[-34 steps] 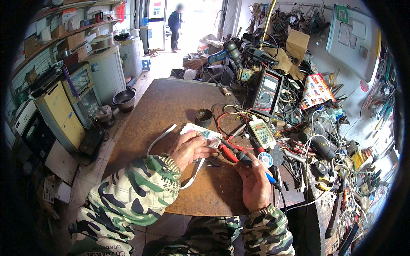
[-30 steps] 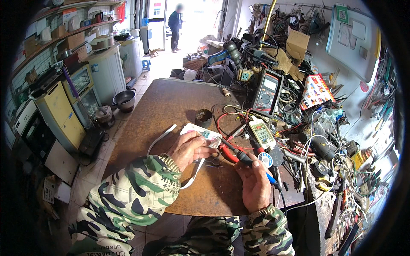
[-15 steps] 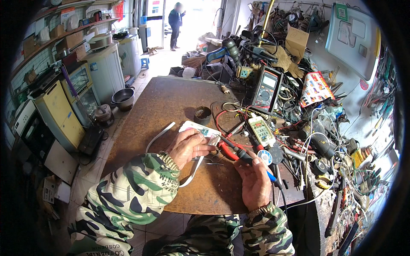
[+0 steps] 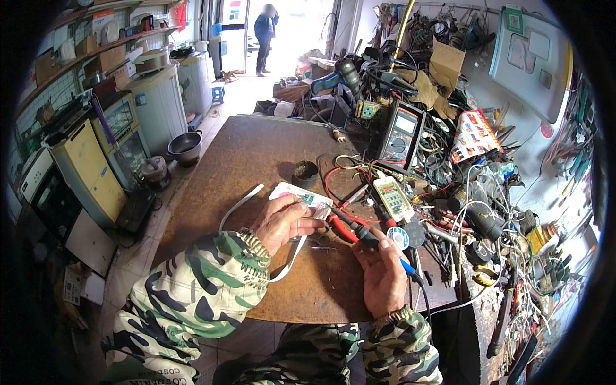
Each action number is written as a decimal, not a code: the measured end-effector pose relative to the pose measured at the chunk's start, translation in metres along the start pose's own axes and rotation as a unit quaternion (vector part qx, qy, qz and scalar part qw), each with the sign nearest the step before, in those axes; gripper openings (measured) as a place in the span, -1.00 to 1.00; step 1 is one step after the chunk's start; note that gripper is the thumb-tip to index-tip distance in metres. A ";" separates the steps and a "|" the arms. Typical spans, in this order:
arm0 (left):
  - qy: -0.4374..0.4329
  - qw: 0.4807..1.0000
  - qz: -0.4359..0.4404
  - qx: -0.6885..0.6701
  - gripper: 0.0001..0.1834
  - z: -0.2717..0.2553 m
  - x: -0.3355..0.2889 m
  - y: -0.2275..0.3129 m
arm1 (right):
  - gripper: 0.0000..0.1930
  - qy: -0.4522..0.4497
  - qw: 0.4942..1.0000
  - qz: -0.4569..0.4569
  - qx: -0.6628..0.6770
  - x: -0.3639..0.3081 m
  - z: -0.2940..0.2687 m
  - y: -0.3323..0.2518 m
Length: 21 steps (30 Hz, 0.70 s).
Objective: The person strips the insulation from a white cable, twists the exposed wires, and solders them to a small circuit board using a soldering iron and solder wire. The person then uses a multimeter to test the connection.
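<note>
My right hand (image 4: 384,277) grips a soldering iron (image 4: 368,238) with a black and blue handle, its tip pointing left toward my left hand. My left hand (image 4: 281,221) is closed beside a white plastic housing (image 4: 312,195) with small parts inside. What its fingers pinch, near the iron's tip, is too small to make out. A flat white cable (image 4: 296,255) runs out below the left hand, and another white piece of cable (image 4: 239,206) lies to its left. Red-handled pliers (image 4: 342,230) lie beneath the iron. A dark round tin (image 4: 305,172) stands just beyond the housing.
On the brown table (image 4: 212,173) a solder spool (image 4: 398,238) and a circuit board in a pale case (image 4: 393,198) lie to the right. Behind them stands a multimeter (image 4: 403,131). Tangled wires and tools crowd the right side. A person (image 4: 264,40) stands by the far doorway.
My hands and the soldering iron hold nearly the same place. The person at the doorway has shifted stance slightly.
</note>
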<state>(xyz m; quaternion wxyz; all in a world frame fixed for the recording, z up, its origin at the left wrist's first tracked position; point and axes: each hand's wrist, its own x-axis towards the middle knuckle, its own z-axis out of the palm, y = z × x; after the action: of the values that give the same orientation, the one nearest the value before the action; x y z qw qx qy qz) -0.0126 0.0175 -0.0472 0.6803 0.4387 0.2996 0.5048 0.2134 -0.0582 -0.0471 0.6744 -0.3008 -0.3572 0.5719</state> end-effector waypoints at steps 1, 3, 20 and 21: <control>-0.003 1.000 0.003 -0.001 -0.62 -0.001 0.000 -0.001 | -0.62 0.003 1.000 0.002 0.002 0.000 0.001 0.000; -0.007 1.000 0.002 0.000 -0.61 -0.001 0.001 -0.001 | -0.62 0.011 1.000 0.004 0.007 -0.001 0.002 -0.001; 0.021 1.000 0.002 0.007 -0.64 0.007 -0.005 0.008 | -0.60 0.002 0.999 -0.025 0.042 0.000 -0.002 -0.003; 0.027 1.000 0.003 0.003 -0.64 0.007 -0.006 0.008 | -0.59 -0.001 0.998 -0.034 0.044 0.000 -0.002 -0.003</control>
<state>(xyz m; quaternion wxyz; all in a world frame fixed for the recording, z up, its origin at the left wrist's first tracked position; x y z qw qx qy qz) -0.0121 0.0107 -0.0373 0.6692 0.4282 0.3177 0.5175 0.2168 -0.0585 -0.0463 0.7056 -0.2583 -0.3424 0.5640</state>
